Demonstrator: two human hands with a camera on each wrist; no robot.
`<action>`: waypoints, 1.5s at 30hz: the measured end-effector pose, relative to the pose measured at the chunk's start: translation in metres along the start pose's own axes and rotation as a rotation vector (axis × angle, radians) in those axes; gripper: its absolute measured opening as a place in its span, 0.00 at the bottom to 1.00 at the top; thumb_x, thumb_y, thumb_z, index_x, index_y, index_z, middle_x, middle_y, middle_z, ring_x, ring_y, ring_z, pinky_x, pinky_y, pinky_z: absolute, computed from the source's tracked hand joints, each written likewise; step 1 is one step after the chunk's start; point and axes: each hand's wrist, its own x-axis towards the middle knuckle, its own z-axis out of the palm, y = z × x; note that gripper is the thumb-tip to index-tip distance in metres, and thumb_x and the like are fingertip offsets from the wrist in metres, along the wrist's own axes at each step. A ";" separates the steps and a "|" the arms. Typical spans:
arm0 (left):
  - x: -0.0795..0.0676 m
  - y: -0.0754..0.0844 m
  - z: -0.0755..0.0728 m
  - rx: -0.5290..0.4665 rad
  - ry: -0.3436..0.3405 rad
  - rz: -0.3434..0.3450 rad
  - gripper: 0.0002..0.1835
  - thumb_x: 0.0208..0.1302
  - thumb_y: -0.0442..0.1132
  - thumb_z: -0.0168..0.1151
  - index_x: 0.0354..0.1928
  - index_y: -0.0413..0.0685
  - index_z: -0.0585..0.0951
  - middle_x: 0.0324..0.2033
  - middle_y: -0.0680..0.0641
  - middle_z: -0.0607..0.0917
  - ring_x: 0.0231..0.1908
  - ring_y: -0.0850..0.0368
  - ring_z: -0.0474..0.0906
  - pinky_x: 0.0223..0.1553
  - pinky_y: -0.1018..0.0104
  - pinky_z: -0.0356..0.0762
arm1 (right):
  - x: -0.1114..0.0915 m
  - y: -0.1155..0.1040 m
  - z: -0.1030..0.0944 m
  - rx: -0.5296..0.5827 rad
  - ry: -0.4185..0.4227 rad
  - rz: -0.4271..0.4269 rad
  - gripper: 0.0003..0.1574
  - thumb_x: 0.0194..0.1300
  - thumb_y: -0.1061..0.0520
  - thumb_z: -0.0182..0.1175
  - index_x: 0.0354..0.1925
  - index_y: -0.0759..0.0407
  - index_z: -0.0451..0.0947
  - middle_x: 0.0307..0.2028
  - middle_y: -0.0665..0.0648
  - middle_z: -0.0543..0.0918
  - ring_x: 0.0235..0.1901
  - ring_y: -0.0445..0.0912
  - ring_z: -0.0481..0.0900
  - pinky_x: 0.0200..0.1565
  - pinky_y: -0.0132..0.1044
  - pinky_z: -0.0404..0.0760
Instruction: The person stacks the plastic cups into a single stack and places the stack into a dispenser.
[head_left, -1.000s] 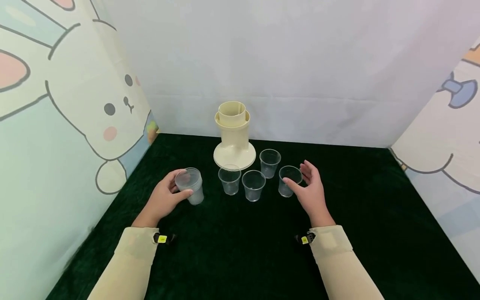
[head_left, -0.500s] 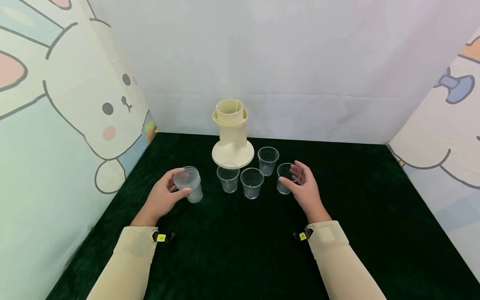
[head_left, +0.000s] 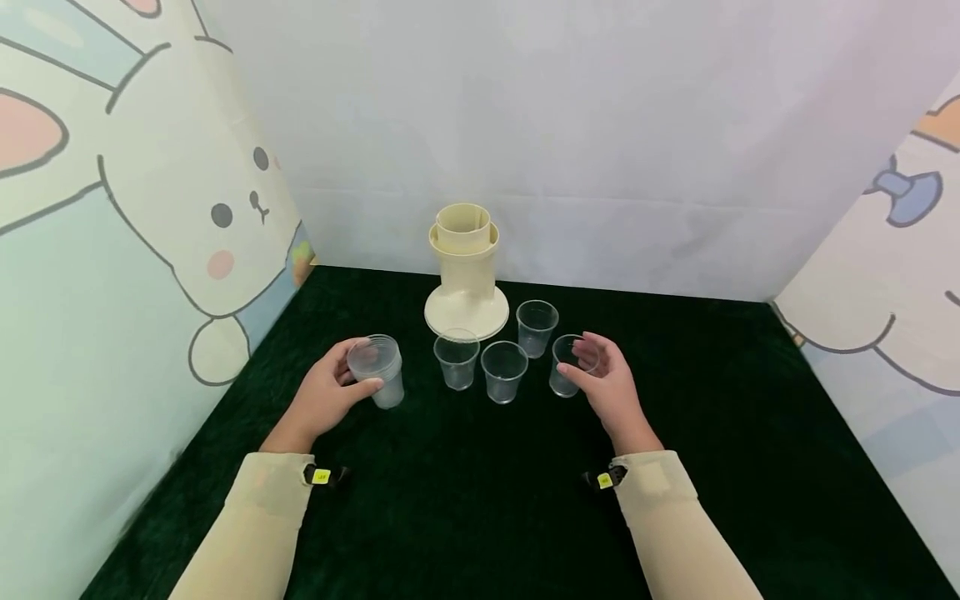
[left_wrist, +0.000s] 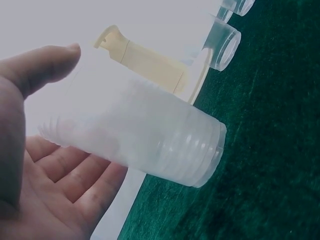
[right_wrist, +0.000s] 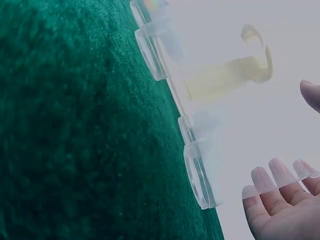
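Note:
My left hand [head_left: 330,392] grips a stack of nested clear plastic cups [head_left: 378,371], thumb along the near side and fingers behind. In the left wrist view the stack [left_wrist: 145,125] lies between thumb and fingers, its base toward the green cloth. My right hand [head_left: 609,385] is round a single clear plastic cup [head_left: 564,379], its thumb at the near side and its fingers behind the rim. Through that cup's wall, the fingertips [right_wrist: 262,180] show in the right wrist view. Between the hands stand three more clear cups, a left one [head_left: 457,367], a front one [head_left: 504,379] and a rear one [head_left: 536,333].
Behind the cups stands a cream plastic holder [head_left: 467,275] with a round base and an open tube on top. Dark green cloth [head_left: 465,500] covers the table. A white backdrop [head_left: 600,125] rises at the rear, with rabbit-printed sheets [head_left: 172,208] at the sides.
My right hand has moved left, and its fingers and thumb have closed in on the single cup. The left hand keeps its grip on the stack, nearly still.

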 end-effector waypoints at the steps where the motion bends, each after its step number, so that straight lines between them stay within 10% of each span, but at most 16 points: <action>1: 0.000 0.000 0.000 0.000 0.000 0.004 0.41 0.67 0.54 0.72 0.75 0.49 0.64 0.69 0.41 0.71 0.70 0.42 0.68 0.70 0.41 0.64 | 0.000 0.000 0.000 -0.006 0.003 -0.001 0.47 0.67 0.53 0.72 0.75 0.59 0.59 0.69 0.64 0.70 0.69 0.56 0.68 0.72 0.55 0.63; 27: 0.001 -0.001 -0.002 0.026 -0.006 -0.012 0.43 0.67 0.55 0.71 0.76 0.49 0.64 0.69 0.41 0.72 0.69 0.41 0.69 0.69 0.41 0.66 | -0.003 -0.023 -0.003 -0.029 0.037 -0.074 0.47 0.67 0.51 0.72 0.76 0.57 0.60 0.68 0.61 0.72 0.69 0.53 0.69 0.72 0.53 0.64; 45: 0.004 -0.001 0.000 0.036 -0.013 -0.009 0.43 0.67 0.57 0.70 0.77 0.49 0.63 0.69 0.40 0.72 0.68 0.41 0.70 0.68 0.40 0.67 | 0.040 -0.078 0.025 -0.017 -0.005 -0.099 0.49 0.65 0.46 0.74 0.75 0.55 0.63 0.65 0.59 0.75 0.65 0.49 0.72 0.68 0.49 0.70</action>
